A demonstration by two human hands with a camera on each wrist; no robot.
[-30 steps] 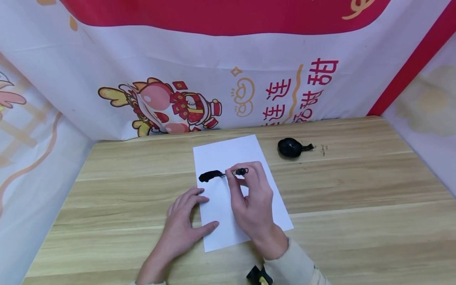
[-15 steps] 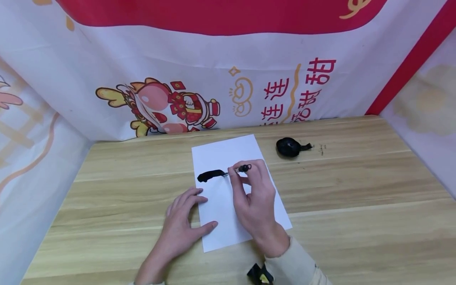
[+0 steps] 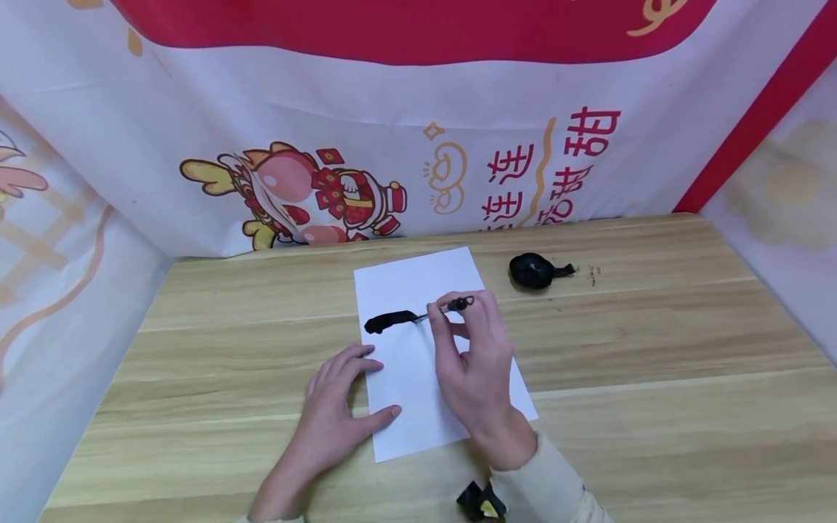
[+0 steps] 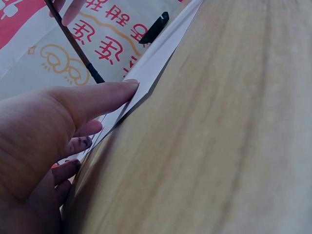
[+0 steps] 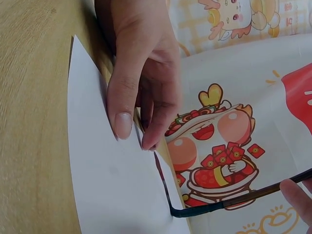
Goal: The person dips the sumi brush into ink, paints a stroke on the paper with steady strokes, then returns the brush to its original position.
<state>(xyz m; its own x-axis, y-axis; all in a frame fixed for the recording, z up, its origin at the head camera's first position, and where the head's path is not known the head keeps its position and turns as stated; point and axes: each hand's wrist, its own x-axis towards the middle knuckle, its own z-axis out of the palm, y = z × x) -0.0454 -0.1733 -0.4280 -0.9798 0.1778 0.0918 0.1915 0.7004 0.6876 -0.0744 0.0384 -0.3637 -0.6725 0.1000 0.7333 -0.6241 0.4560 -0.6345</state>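
Observation:
A sheet of white paper (image 3: 418,283) lies at a slant on the wooden table. Across its left half runs a thick black ink stroke (image 3: 390,322). My right hand (image 3: 474,363) pinches an ink brush (image 3: 445,308) by its dark handle. In the right wrist view, the bristles of the brush (image 5: 195,211) bend against the paper at the stroke's right end. My left hand (image 3: 343,407) rests on the paper's left edge, thumb and fingers spread. Dark smudges mark some of its fingertips in the left wrist view, where its thumb (image 4: 105,97) lies on the sheet.
A black rounded lump (image 3: 532,271) with a short tail lies right of the paper's far end, small specks beside it. Near my right sleeve sits a black and yellow piece (image 3: 480,501). A printed white and red cloth (image 3: 392,94) hangs behind the wooden table (image 3: 654,341).
My right hand has moved slightly to the right with the brush, and the black stroke has grown a little longer that way. My left hand stays in place.

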